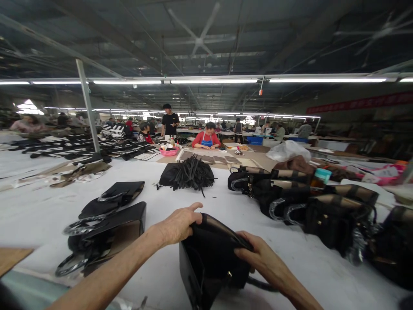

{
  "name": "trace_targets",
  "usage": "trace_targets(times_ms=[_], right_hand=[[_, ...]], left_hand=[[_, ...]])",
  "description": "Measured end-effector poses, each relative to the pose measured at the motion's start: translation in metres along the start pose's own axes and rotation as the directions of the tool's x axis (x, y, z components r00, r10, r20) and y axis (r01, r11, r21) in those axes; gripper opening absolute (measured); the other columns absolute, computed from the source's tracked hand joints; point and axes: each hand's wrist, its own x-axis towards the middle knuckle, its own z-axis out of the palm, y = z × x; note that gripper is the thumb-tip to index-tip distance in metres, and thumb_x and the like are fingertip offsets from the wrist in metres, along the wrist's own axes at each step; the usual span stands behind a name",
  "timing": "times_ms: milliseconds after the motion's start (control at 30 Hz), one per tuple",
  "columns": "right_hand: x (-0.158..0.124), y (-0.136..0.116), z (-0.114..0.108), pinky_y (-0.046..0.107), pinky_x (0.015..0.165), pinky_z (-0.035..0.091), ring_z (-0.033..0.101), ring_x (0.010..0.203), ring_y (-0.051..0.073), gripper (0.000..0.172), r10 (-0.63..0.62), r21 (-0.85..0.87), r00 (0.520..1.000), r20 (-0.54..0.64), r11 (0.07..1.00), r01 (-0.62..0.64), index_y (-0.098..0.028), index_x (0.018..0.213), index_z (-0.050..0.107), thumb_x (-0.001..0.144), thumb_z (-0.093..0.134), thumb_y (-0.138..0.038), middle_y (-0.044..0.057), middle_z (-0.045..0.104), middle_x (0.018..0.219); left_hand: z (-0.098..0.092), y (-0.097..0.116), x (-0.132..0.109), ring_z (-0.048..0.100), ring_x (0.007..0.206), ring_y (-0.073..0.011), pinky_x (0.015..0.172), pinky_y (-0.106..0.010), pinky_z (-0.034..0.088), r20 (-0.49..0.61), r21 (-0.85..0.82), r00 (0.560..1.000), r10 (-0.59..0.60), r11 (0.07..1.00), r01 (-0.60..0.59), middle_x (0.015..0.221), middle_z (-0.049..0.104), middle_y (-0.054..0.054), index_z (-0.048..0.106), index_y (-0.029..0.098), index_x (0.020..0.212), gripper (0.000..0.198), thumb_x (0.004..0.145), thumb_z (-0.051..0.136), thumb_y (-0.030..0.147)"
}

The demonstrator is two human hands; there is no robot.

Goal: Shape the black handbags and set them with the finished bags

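Observation:
A black handbag (216,249) stands tilted on the white table in front of me, its opening facing up. My left hand (180,224) grips the far upper edge, the thumb side closed on the rim and the index finger stretched forward. On the other side my right hand (258,256) pinches the bag's right upper edge between thumb and fingers. A small metal fitting shows on the bag's near face. One dark handle comes out below my right hand. The inside of the bag is mostly too dark to make out.
Several black handbags (332,215) with wrapped handles line the right side, near a teal-lidded jar (321,176). More black bags (111,228) lie at left. A heap of black strips (192,172) sits ahead. Co-workers, one in red (206,138), are across the table.

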Motion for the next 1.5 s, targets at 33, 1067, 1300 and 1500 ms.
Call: trace_targets(times_ms=[33,1067,1300,1500], right_hand=[[0.000,-0.001,0.000,0.021,0.055,0.034,0.048,0.063,0.012,0.024,-0.015,0.005,1.000,-0.008,1.000,0.015,-0.017,0.089,0.057,0.070,0.049,-0.028,-0.002,0.057,0.072],[0.010,0.000,-0.016,0.024,0.068,0.038,0.051,0.074,0.017,0.029,-0.095,-0.121,0.991,-0.089,0.989,0.084,-0.018,0.083,0.062,0.078,0.042,-0.039,0.000,0.062,0.077],[0.009,0.000,-0.026,0.023,0.067,0.036,0.050,0.071,0.015,0.027,-0.122,-0.210,0.990,-0.073,0.972,0.104,-0.019,0.081,0.059,0.082,0.038,-0.036,-0.002,0.060,0.076],[0.008,0.010,-0.035,0.022,0.061,0.035,0.048,0.069,0.014,0.027,-0.115,-0.133,0.993,-0.005,0.985,0.113,-0.019,0.083,0.058,0.082,0.040,-0.037,-0.001,0.056,0.074]], left_hand=[[0.000,-0.002,0.002,0.057,0.090,-0.0188,0.071,-0.025,0.043,0.019,0.004,1.000,-0.014,1.000,0.014,0.133,0.033,0.003,0.056,0.022,0.079,0.021,0.061,0.054,0.011],[-0.002,-0.007,0.037,0.051,0.074,-0.0132,0.062,-0.018,0.040,0.100,-0.335,0.991,0.088,0.941,-0.050,0.076,0.057,0.004,0.057,0.022,0.091,0.041,0.056,0.041,0.008],[-0.002,-0.014,0.030,0.047,0.063,-0.0114,0.050,-0.016,0.035,0.186,-0.445,0.983,0.004,0.892,0.081,0.067,0.053,0.006,0.059,0.021,0.085,0.030,0.055,0.059,0.019],[0.001,-0.009,0.027,0.047,0.062,-0.0102,0.049,-0.015,0.034,0.219,-0.487,0.976,0.004,0.867,0.106,0.068,0.054,0.007,0.060,0.022,0.084,0.038,0.048,0.069,0.028]])
